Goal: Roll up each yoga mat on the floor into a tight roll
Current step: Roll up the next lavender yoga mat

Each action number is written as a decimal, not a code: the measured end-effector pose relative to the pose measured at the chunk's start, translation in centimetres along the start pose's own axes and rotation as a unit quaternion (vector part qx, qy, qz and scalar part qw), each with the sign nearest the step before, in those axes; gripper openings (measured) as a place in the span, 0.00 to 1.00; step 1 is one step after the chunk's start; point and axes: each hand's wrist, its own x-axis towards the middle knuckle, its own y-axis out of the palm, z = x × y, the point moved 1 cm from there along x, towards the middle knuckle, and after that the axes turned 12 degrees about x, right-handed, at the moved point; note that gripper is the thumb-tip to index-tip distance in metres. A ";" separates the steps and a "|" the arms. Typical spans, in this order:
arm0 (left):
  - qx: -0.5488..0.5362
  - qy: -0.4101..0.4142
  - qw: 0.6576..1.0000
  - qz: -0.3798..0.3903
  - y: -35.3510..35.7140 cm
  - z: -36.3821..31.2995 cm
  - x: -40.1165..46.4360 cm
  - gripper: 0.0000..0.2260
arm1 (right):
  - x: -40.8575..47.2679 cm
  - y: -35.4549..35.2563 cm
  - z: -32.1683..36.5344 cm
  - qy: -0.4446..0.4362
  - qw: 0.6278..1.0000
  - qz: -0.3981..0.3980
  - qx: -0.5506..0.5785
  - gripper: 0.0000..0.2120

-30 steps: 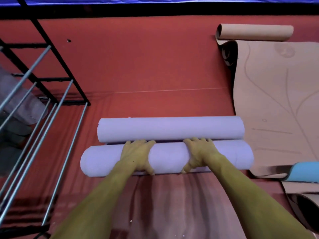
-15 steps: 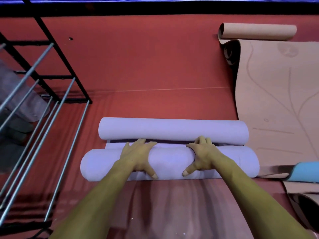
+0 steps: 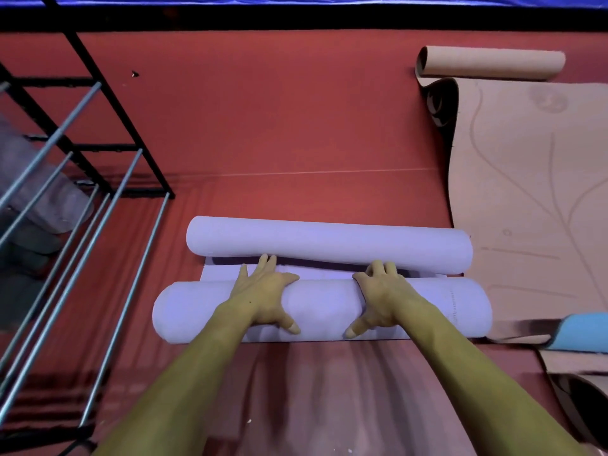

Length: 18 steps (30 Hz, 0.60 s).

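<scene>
Lavender mat lies on the red floor, centre frame, rolled in from both ends: near roll under the hands, far roll just beyond, with a narrow flat strip showing between them.

Left hand and right hand are both draped over the top of the near roll, palms down, fingers straight and spread moderately, tips reaching over the far side toward the gap. Thumbs are splayed back on the near face. That reads as pressing, not clamping; hands are spaced evenly about the middle, likely to keep pressure even so the roll tracks straight and stays tight.

Judgement: this mat is not yet one tight roll. The far roll blocks forward travel, so it probably has to be undone or absorbed.

Tan mat to the right is mostly flat, its far end curled, so not yet done. A light blue mat edge shows at right. Metal rack stands left, well apart from the hands.
</scene>
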 end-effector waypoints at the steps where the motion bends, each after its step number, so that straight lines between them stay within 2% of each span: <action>1: -0.007 -0.001 1.000 -0.007 0.1 0.0 0.0 0.54 | 0.0 0.1 0.2 -0.005 1.000 -0.011 -0.012 0.60; 5: -0.020 0.001 0.995 -0.098 -0.3 0.1 0.0 0.45 | 0.3 -0.1 0.1 -0.010 0.999 -0.038 0.023 0.54; 8: -0.024 0.012 0.993 -0.113 -0.5 0.2 0.4 0.40 | 0.3 -0.6 -0.2 -0.011 0.998 -0.036 0.051 0.52; 12: -0.009 0.013 0.997 -0.077 -1.0 0.1 0.5 0.42 | 0.2 -0.1 -0.7 -0.014 0.996 -0.047 0.071 0.51; 16: 0.033 0.026 0.999 -0.031 -1.3 -0.8 0.3 0.50 | 0.2 0.3 -1.3 -0.031 0.996 -0.061 0.064 0.51; 18: 0.073 0.017 0.997 -0.032 -0.6 -1.7 0.4 0.54 | 0.3 0.5 -1.2 -0.022 0.997 -0.051 0.060 0.55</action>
